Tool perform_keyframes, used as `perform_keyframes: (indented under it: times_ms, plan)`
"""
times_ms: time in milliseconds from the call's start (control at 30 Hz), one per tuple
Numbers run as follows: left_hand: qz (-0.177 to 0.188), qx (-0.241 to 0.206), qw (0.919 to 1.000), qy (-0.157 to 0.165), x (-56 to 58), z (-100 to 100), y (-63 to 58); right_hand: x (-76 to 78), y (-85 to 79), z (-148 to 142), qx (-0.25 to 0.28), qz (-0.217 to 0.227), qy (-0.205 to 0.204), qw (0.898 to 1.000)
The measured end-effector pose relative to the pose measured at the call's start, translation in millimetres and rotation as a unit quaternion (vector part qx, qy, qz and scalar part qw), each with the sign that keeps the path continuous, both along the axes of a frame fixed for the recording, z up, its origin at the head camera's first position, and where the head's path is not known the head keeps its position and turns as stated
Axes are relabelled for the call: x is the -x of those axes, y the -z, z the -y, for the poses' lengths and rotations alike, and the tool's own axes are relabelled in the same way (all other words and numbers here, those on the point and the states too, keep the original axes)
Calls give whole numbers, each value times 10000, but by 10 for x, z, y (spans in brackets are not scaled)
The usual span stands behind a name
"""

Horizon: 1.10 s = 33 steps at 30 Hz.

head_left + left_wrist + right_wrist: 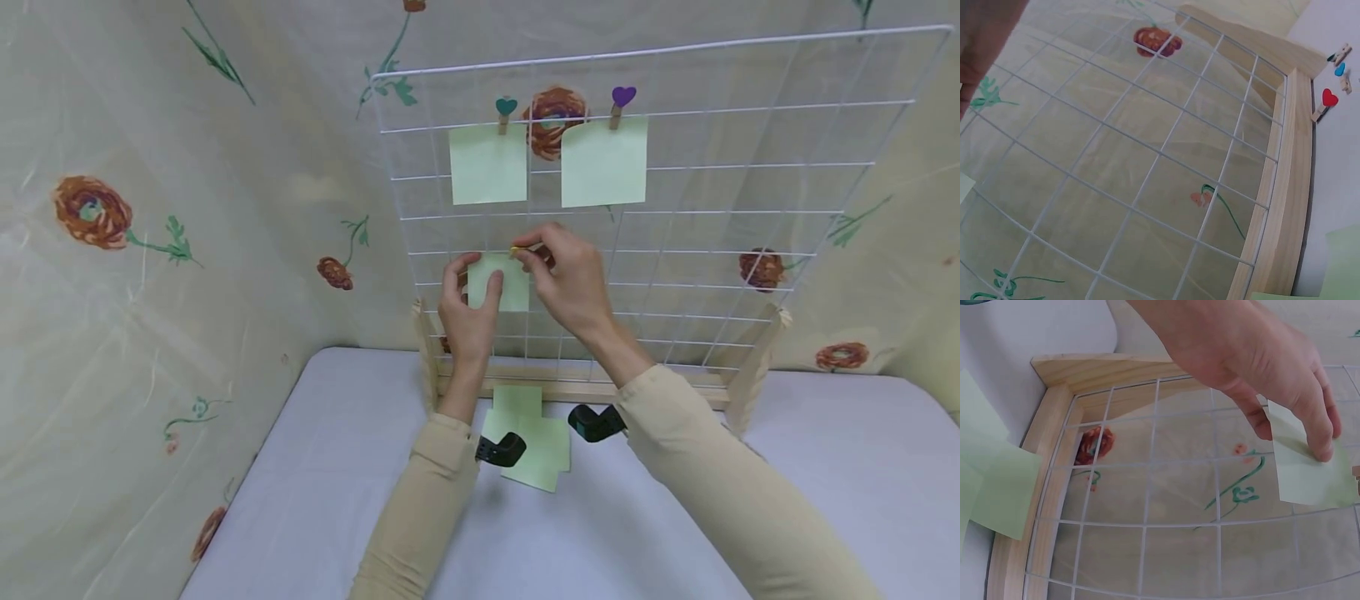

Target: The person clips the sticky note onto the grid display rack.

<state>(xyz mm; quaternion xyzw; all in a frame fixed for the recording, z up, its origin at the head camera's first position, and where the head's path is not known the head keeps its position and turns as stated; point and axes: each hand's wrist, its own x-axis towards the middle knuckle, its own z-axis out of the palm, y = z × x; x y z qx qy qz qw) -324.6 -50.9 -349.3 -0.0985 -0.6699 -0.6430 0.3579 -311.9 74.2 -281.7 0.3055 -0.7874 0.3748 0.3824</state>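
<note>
My left hand (471,312) holds a pale green paper note (513,287) against the white wire grid (667,212), thumb in front and fingers behind. In the right wrist view the left hand (1266,359) grips the same note (1297,462) from above. At the note's top right corner my right hand (572,279) pinches a small clothespin (516,250) with a yellow part, mostly hidden by the fingertips. Higher on the grid, two similar notes hang, the left note (487,167) from a teal heart clothespin (504,115), the right note (606,162) from a purple heart clothespin (621,104).
Several green notes (536,446) lie on the white table (360,517) before the grid's wooden base (558,390). In the left wrist view, a red heart clothespin (1324,103) and other clothespins lie beside that base. Flowered sheeting (247,217) hangs behind and at left.
</note>
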Motion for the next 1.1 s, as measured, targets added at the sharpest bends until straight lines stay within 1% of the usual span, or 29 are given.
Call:
perform_keyframes:
  times_ms: [167, 233, 367, 467, 567, 700, 867, 967, 1100]
  plan:
    - [-39, 22, 10000, 71, -151, -3, -128, 25, 18, 27, 23, 83, 10, 10000]
    - [-24, 36, 10000, 63, -191, -11, -167, 36, 19, 25, 7, 124, 28, 9999]
    - [41, 22, 9999, 100, -85, -24, -102, 64, 7, 11, -31, 183, 57, 9998]
    - [50, 78, 9998, 202, 33, -36, -38, 86, -9, -8, -15, 220, 100, 9997]
    - [34, 201, 9994, 266, 62, -46, -16, 104, -8, -30, 23, 294, 159, 9994]
    - [9, 292, 9991, 318, 42, -42, 14, 118, 29, -41, -42, 356, 231, 9991]
    - [132, 307, 9990, 284, 19, -6, 13, 115, 41, -3, -187, 256, 315, 9990]
    - [148, 253, 9993, 218, -5, 26, -32, 112, 16, 44, -241, 152, 339, 9990]
    - [26, 205, 9996, 185, -119, 49, -154, 110, -21, 88, -319, 108, 417, 9986]
